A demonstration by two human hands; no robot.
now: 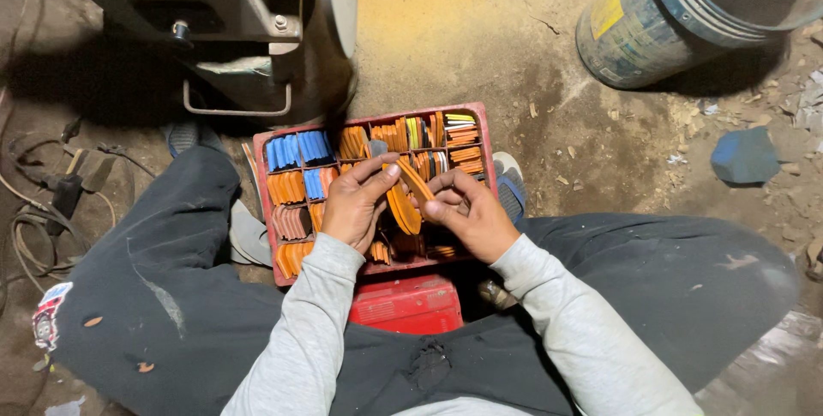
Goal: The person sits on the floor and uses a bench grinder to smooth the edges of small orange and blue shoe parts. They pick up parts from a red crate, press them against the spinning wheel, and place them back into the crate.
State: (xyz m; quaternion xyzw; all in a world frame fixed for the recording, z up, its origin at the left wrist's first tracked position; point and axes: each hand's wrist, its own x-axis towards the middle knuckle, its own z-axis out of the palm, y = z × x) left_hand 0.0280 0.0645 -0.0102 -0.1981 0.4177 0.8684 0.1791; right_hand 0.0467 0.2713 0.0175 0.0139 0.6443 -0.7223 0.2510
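I sit with a red compartment tray (485, 129) between my knees, filled with orange and blue flat strips standing in rows. My left hand (353, 206) pinches a small stack of orange curved pieces (403, 208) above the tray's middle. My right hand (467, 212) grips the same orange pieces from the right side, its fingers curled round one long orange strip (417, 181). Both hands hover just over the tray, hiding several compartments beneath them.
A red box (410, 303) lies under the tray's near edge. A grey machine base (249, 30) stands at the back left, with cables (34, 210) on the floor. A blue-and-grey drum (677, 13) lies at the back right, near a blue stone (744, 157).
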